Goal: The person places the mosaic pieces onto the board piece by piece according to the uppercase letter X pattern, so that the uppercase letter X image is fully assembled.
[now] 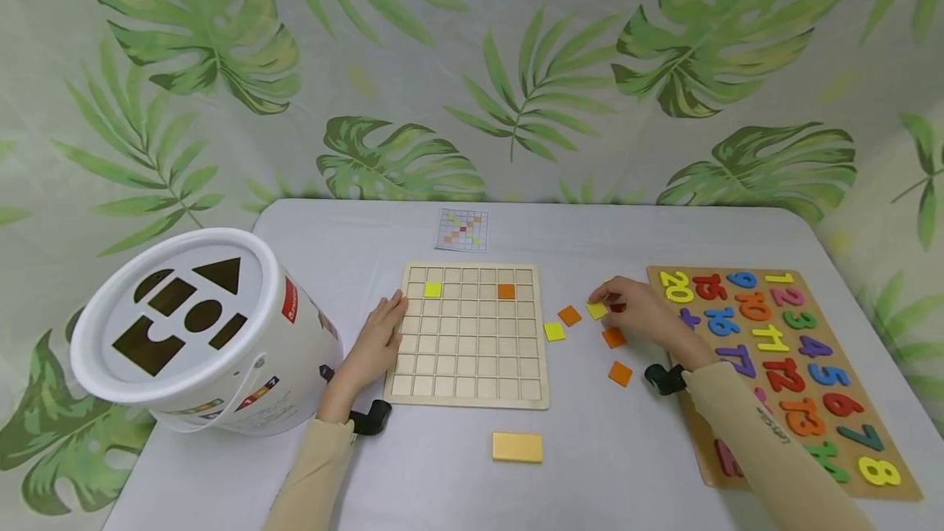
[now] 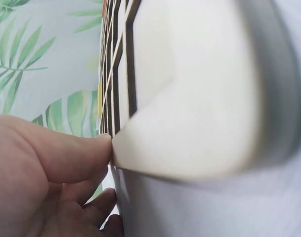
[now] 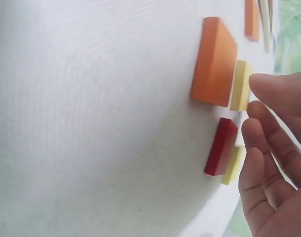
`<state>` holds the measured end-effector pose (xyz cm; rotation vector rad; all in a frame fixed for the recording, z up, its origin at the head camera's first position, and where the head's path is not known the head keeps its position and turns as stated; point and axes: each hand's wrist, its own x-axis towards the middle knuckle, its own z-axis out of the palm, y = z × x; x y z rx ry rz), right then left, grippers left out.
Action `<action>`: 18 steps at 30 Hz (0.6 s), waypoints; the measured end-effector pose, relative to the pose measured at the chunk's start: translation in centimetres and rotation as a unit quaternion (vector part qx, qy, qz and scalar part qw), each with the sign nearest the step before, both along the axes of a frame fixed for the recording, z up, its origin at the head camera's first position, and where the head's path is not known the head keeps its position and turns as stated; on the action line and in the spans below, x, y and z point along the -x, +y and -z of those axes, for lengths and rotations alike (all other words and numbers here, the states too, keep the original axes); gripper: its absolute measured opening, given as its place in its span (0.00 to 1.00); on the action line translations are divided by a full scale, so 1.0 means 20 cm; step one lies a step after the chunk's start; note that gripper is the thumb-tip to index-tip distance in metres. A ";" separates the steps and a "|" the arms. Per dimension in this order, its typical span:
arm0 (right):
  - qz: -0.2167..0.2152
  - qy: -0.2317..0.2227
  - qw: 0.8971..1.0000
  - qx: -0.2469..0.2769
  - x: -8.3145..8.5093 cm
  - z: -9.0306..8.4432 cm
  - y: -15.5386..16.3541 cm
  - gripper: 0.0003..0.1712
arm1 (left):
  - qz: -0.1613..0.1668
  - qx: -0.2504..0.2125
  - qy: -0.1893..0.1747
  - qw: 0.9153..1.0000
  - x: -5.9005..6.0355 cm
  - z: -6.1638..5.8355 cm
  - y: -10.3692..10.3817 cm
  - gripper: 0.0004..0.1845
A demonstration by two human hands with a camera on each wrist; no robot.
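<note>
A square wooden grid board lies mid-table, with a yellow tile and an orange tile in its upper cells. My left hand rests against the board's left edge, fingers fairly straight; in the left wrist view the thumb touches the board's rim. Right of the board, my right hand pinches a loose yellow tile between thumb and fingertips, low over the table. Beside it lie orange tiles and a red tile, with another yellow tile behind the red one.
A printed card with a coloured grid pattern lies behind the board. A light yellow block sits in front. On the left stands a white bucket with shaped holes in its lid; a number puzzle board lies on the right under my forearm.
</note>
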<state>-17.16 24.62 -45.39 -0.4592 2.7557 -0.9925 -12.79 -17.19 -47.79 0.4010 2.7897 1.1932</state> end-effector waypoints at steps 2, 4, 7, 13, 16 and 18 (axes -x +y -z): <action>-0.006 -0.004 1.000 -0.014 0.01 0.00 0.00 0.14 | -0.001 -0.001 0.001 1.000 0.00 0.00 0.00 0.28; -0.009 -0.005 1.000 -0.027 0.02 0.01 0.00 0.14 | -0.001 -0.002 0.000 1.000 0.00 0.01 0.00 0.28; -0.011 -0.004 0.999 -0.043 0.03 0.01 -0.01 0.13 | -0.002 -0.001 0.001 1.000 0.00 0.02 0.00 0.29; -0.011 -0.004 0.999 -0.039 0.04 0.01 -0.03 0.12 | -0.002 0.003 -0.001 1.000 0.00 0.02 0.00 0.29; -0.013 0.002 1.000 -0.028 0.05 -0.01 -0.06 0.13 | -0.003 0.005 -0.003 1.000 0.01 0.02 0.00 0.29; -0.018 0.008 1.000 -0.017 0.05 -0.02 -0.10 0.13 | -0.003 0.007 -0.003 1.000 0.01 0.02 -0.01 0.29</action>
